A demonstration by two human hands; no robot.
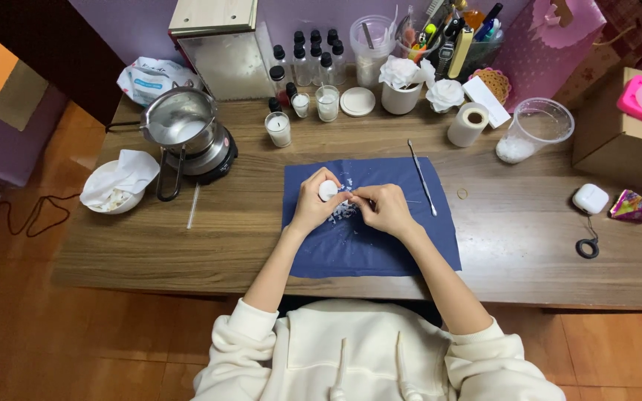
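Left hand (312, 204) pinches small white wax piece (328, 190) over blue cloth (380, 245), fingers curled round it. Right hand (384, 208) just beside, fingertips pressed together at piece's right edge, above white shavings (340, 213). Metal pick (422, 178) lies right, lengthwise away.

You had a brown cardboard box (618, 134) at the counter's (187, 245) right end, a crumpled colourful wrapper (633, 206) below it, and a white plastic bag (146, 78) far left.
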